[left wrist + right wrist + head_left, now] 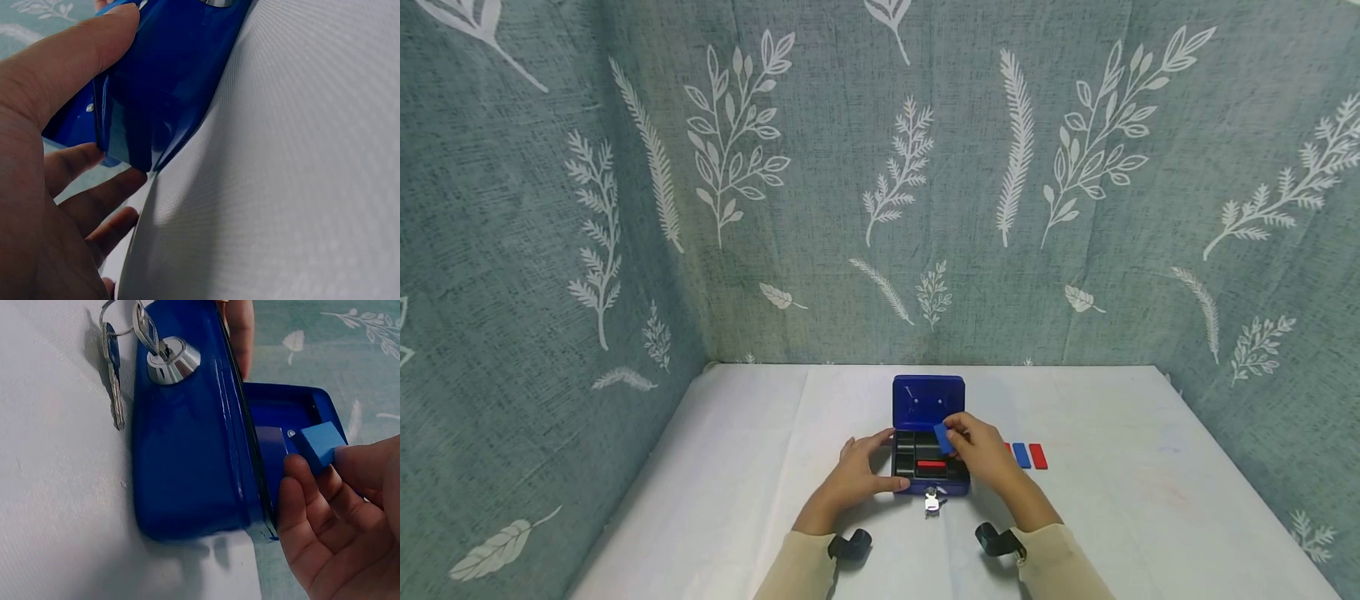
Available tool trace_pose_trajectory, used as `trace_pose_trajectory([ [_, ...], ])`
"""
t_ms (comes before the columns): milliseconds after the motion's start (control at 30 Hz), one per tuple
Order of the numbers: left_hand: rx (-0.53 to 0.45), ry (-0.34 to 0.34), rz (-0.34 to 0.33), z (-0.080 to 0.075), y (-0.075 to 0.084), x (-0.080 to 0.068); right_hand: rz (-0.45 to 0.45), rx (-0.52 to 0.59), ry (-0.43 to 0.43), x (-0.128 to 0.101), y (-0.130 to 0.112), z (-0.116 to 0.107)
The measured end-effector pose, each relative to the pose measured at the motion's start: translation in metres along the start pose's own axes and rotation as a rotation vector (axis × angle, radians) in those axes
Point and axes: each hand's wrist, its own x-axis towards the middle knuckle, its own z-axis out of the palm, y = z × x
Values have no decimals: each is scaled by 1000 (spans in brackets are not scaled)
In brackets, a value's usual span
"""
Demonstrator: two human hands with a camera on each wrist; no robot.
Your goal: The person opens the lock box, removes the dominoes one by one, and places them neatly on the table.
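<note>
A small blue cash box (928,450) stands open on the white table, its lid (928,401) upright and a black compartment tray inside. A red block (931,464) lies in the tray. My left hand (859,473) grips the box's left side (156,87), thumb at the front corner. My right hand (977,446) pinches a blue block (943,437) (320,444) over the tray's right part. Keys (932,501) (115,369) hang from the front lock (170,359).
On the table right of the box lie a blue block (1021,455) and a red block (1037,456), with another red one mostly hidden behind my right hand. Leaf-patterned cloth walls close off the back and sides. The white table (737,467) spreads around the box.
</note>
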Motion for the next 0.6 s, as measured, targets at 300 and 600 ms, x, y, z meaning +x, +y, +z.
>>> trace_pose_trajectory([
  [300, 10, -4, -16, 0, 0, 0, -27, 30, 28, 1, 4, -8],
  [600, 9, 2, -19, 1, 0, 0, 4, -4, 39, 0, 8, -20],
])
